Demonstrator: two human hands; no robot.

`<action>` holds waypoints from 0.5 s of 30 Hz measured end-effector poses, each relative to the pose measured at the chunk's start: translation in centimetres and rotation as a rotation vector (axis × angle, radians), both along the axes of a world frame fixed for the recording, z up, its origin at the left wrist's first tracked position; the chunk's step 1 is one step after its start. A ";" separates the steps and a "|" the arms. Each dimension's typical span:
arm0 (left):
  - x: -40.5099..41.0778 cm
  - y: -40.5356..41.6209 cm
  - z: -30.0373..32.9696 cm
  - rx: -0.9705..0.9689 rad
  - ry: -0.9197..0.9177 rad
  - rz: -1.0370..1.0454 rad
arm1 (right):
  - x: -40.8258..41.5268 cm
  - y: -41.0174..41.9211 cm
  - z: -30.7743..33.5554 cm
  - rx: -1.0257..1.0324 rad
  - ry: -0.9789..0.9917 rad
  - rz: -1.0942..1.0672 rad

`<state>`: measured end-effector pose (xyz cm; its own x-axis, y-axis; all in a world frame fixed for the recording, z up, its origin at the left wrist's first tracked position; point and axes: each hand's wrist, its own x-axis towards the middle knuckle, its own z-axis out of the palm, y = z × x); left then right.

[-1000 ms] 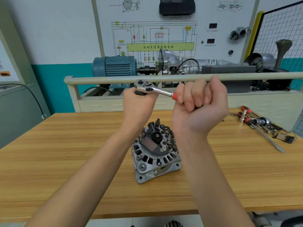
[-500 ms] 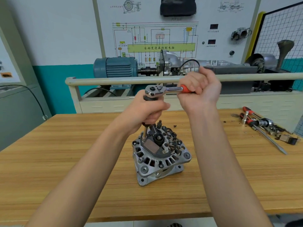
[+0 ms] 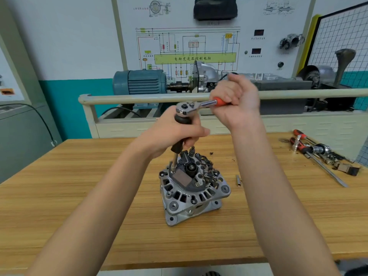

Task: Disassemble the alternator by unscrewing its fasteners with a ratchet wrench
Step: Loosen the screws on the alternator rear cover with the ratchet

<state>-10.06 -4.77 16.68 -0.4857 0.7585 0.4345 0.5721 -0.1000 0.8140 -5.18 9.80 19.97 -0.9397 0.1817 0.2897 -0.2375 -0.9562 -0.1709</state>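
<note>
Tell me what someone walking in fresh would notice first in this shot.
Probably the two hands raised mid-frame over the bench: the right hand grips the red handle of a ratchet wrench, while the left hand holds the black extension running down from its head. Right below, the alternator stands on the wooden table, the extension's tip seated on its upper left edge. Loose tools lie at the table's far right.

The alternator stands on the wooden workbench. The left hand grips the black extension bar, its tip down on the alternator's far-left top. The right hand grips the ratchet wrench by its red handle. Loose tools lie far right; a small socket lies just right of the alternator.
</note>
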 end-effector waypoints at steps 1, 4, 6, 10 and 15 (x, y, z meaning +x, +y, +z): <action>0.0 0.1 0.2 -0.028 -0.015 -0.082 | -0.8 0.2 0.2 -0.007 -0.032 0.104; 0.0 0.7 0.1 -0.026 -0.185 -0.221 | -1.7 0.3 0.2 -0.025 -0.021 0.182; -0.4 0.7 -0.2 0.028 -0.245 -0.239 | -1.1 0.1 -0.2 -0.075 -0.008 0.071; -0.5 1.1 -0.8 0.262 -0.266 0.067 | 1.9 -2.1 -1.9 -0.019 0.130 -0.354; 0.5 2.9 -1.5 0.480 -0.148 0.587 | 4.2 -6.7 -3.7 0.252 0.398 -0.847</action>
